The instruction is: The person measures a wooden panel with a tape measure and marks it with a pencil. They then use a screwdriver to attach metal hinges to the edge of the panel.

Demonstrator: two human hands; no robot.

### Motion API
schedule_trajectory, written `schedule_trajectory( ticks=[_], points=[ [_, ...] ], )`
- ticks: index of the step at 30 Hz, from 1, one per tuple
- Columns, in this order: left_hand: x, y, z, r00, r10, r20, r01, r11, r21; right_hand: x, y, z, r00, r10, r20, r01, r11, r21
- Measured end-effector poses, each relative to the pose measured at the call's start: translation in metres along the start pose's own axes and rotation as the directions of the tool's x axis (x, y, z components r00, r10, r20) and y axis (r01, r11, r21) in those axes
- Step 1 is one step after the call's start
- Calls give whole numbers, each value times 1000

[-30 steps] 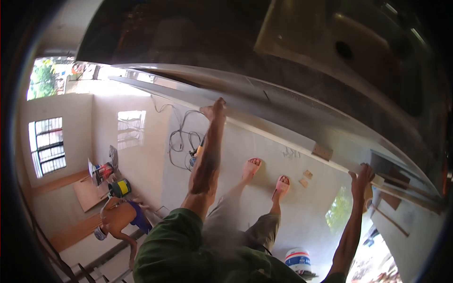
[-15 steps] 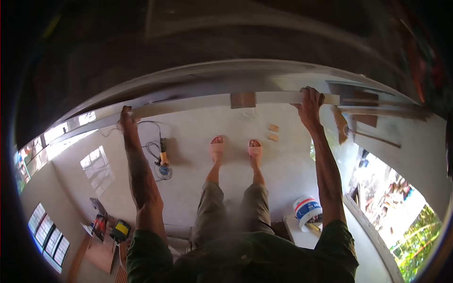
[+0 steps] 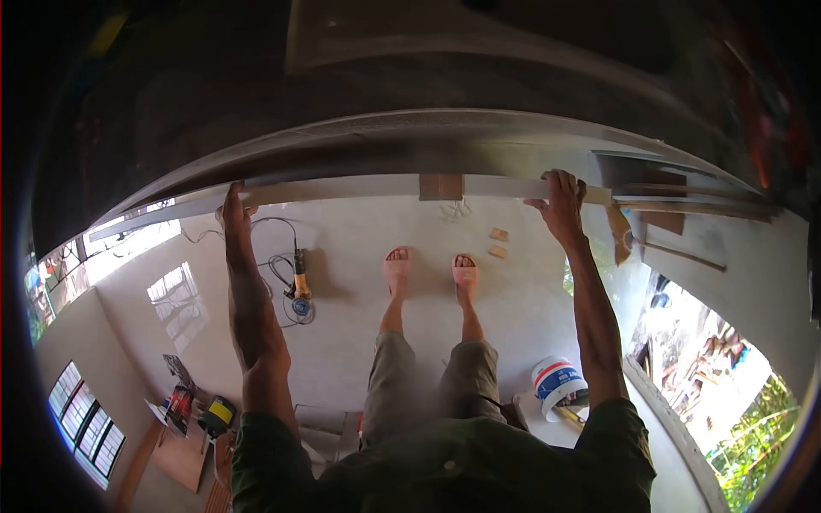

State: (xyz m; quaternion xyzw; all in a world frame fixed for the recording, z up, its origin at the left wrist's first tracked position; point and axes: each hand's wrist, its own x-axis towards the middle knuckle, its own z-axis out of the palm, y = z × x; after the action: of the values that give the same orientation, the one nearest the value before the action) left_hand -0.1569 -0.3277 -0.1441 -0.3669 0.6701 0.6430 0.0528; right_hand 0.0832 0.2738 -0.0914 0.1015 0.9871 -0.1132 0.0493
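Note:
A long pale board [image 3: 342, 187] spans the upper part of the view, below a dark overhead surface. Both my arms are raised to it. My left hand [image 3: 234, 208] grips the board toward its left part. Near its right end, my right hand [image 3: 562, 198] is wrapped round it, with the thumb on the near side. Between my hands, a brown block [image 3: 441, 186] sits against the board. Parts of the fingers are hidden behind the board.
An angle grinder [image 3: 299, 274] with its cable lies on the floor, left of my feet. Two small wood pieces [image 3: 498, 233] lie to the right. A white bucket [image 3: 558, 382] stands lower right. A broom [image 3: 619, 235] and planks [image 3: 701, 205] are at the right wall.
The board's left part and my left hand have shifted slightly, and the board sits a little lower in view at the middle. Both hands still hold it.

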Motion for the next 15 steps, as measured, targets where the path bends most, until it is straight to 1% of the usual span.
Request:
schedule_trajectory(
  ticks=[3, 6, 7, 8, 10, 11, 12, 14, 15],
  points=[
    [-11, -2, -5, 995, -16, -94, 30, 987, 156, 7, 5, -7, 1000, -8, 0, 8, 999, 42],
    [-15, -28, -19, 997, 82, -11, -77, 963, 257, 13, 8, -12, 999, -24, 40, 23, 999, 29],
    [-30, -29, -6, 979, 78, -187, -24, 961, 275, 11, 10, -13, 999, -12, 37, 11, 1000, 27],
    [-56, -35, 13, 929, 74, -362, 33, 959, 280, 9, 12, -13, 999, -3, 38, 2, 1000, 25],
    [-112, -38, 26, 968, 13, -251, 70, 945, 319, 7, 12, -12, 1000, 16, 17, -17, 999, 43],
    [-129, -57, 17, 991, -3, -131, 40, 958, 283, 2, 12, -13, 999, 36, 1, -36, 998, 56],
    [-142, -90, 9, 1000, -18, -3, 18, 970, 242, -4, 15, -17, 998, 59, -16, -58, 996, 64],
    [-163, -152, 4, 971, -199, 132, 157, 949, 273, -19, 15, -30, 991, 120, -60, -120, 993, -1],
    [-213, -137, 24, 926, -329, 186, 217, 865, 452, -28, 12, -35, 986, 147, -82, -150, 988, -33]
  ],
)
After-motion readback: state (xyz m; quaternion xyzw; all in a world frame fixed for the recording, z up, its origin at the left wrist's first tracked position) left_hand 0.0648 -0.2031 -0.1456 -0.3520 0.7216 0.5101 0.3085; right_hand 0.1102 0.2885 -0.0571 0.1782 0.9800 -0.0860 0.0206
